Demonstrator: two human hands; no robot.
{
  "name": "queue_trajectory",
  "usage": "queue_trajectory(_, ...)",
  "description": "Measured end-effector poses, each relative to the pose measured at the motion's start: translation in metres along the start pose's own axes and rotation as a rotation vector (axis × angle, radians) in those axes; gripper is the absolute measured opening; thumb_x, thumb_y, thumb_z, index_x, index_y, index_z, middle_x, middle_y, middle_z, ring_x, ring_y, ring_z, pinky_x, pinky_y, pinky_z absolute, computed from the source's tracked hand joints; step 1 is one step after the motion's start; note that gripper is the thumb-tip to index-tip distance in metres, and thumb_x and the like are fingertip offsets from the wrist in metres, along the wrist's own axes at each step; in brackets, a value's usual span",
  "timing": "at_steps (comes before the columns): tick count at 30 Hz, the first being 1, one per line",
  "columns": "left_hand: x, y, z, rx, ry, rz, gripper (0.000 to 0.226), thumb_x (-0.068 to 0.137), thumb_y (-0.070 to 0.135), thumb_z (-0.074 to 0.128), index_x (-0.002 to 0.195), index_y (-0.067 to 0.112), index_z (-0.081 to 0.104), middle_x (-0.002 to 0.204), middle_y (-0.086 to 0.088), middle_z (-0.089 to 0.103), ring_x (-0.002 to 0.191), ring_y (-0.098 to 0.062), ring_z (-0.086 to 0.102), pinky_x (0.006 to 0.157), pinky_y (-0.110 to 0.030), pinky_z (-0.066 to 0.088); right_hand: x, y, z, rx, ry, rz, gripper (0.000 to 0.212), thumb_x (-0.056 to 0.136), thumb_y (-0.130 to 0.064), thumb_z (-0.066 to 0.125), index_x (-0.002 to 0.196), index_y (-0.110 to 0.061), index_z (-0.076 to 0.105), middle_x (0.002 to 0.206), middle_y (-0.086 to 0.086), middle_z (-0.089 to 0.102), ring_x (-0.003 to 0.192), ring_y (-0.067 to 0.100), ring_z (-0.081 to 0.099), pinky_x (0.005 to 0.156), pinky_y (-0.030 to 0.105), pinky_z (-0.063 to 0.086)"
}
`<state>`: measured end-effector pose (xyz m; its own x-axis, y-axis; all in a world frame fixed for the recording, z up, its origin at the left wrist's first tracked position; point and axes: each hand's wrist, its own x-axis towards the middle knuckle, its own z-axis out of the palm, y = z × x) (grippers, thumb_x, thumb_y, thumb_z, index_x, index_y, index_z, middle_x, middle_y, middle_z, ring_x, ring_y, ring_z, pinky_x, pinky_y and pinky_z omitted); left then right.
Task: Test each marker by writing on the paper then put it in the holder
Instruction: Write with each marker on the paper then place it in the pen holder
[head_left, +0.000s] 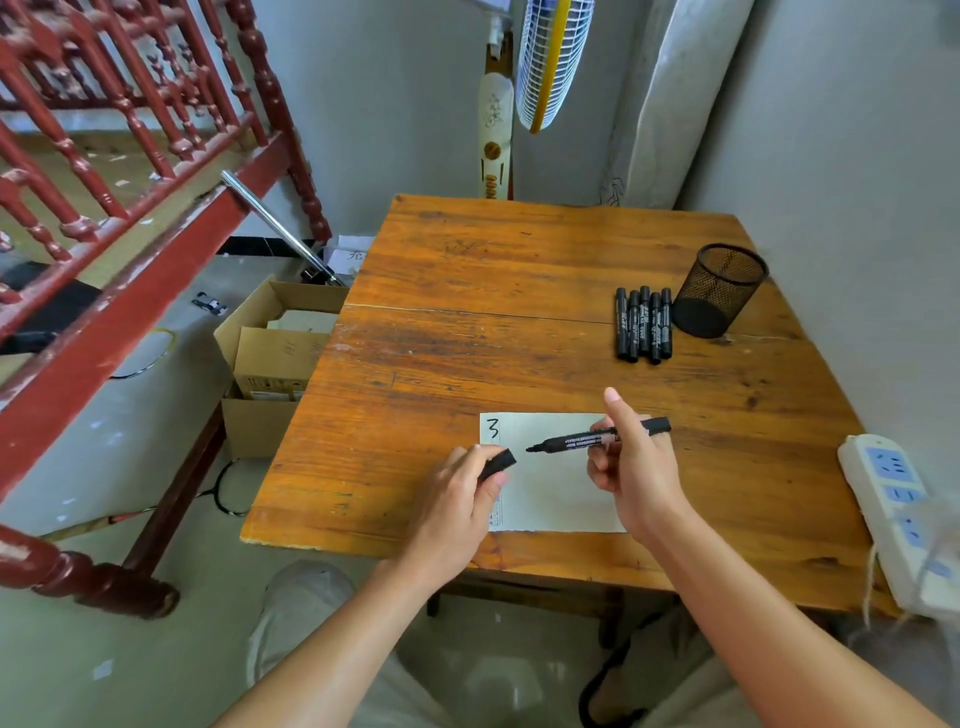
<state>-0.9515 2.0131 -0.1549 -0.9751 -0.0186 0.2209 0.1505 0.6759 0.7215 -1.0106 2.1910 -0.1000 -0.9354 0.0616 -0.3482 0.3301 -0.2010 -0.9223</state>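
Over the paper (556, 493) near your edge of the table (467, 322), your right hand (631, 467) pinches a marker (597, 438) around its middle, with its bare tip pointing left, just above the sheet. Your left hand (457, 499) is curled around the cap (497, 464), which sticks out between your fingers, close to the tip but not touching it. One mark that looks like a "3" (491, 428) sits in the top left corner of the paper. If you bring the cap and tip together a bit crooked, the wet tip could smear ink on your fingers. If the tip drops onto the sheet, it could leave a stray blot. If you put the marker in the holder (719, 290) with no cap on, it may dry out. The holder stands far off at the back right, so a long reach could knock the markers (644, 325) lying just left of it. Count them: five markers in that row, one in your hand, one cap, one paper, one holder, which looks empty.
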Motion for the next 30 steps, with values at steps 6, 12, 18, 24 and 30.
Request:
queue_trajectory(6,-0.001,0.006,0.001,-0.062,-0.027,0.023,0.016,0.093,0.024,0.057,0.108,0.018,0.058,0.100,0.004,0.062,0.093,-0.012,0.057,0.070,-0.024,0.047,-0.004,0.002,-0.003,-0.013,-0.011,0.013,0.039,0.092,-0.043,0.059,0.072,-0.010,0.054,0.046,-0.001,0.043,0.039,0.010,0.037,0.040,0.020,0.030)
queue_trajectory(12,0.000,0.011,0.004,-0.047,-0.048,0.035,0.020,0.092,0.026,0.057,0.111,0.018,0.061,0.098,0.006,0.059,0.090,-0.010,0.053,0.068,-0.019,0.042,-0.002,0.004,-0.010,-0.051,-0.030,0.005,0.041,0.092,-0.044,0.058,0.070,-0.010,0.053,0.046,0.000,0.043,0.041,0.011,0.037,0.041,0.021,0.030)
queue_trajectory(18,0.000,0.017,0.012,-0.021,-0.065,0.093,0.023,0.091,0.021,0.059,0.113,0.014,0.062,0.102,0.000,0.063,0.094,-0.013,0.055,0.073,-0.028,0.051,-0.004,0.009,-0.010,-0.114,-0.096,-0.022,0.045,0.093,-0.043,0.057,0.065,-0.008,0.050,0.046,-0.001,0.039,0.040,0.010,0.034,0.039,0.018,0.029)
queue_trajectory(24,0.000,0.023,0.015,-0.005,-0.062,0.174,0.021,0.090,0.016,0.060,0.109,0.007,0.063,0.095,-0.004,0.066,0.084,-0.010,0.056,0.067,-0.016,0.044,0.000,0.013,-0.011,-0.093,-0.080,-0.018,0.042,0.095,-0.037,0.056,0.065,-0.009,0.047,0.045,-0.003,0.036,0.039,0.010,0.032,0.039,0.019,0.027)
queue_trajectory(30,0.004,0.030,0.024,-0.066,-0.064,0.123,0.025,0.094,0.018,0.054,0.116,0.009,0.061,0.102,0.000,0.065,0.090,-0.007,0.057,0.071,-0.017,0.050,0.003,0.017,-0.012,0.001,-0.013,0.008,0.032,0.096,-0.017,0.051,0.065,-0.011,0.042,0.043,-0.005,0.028,0.038,0.010,0.022,0.037,0.020,0.022)
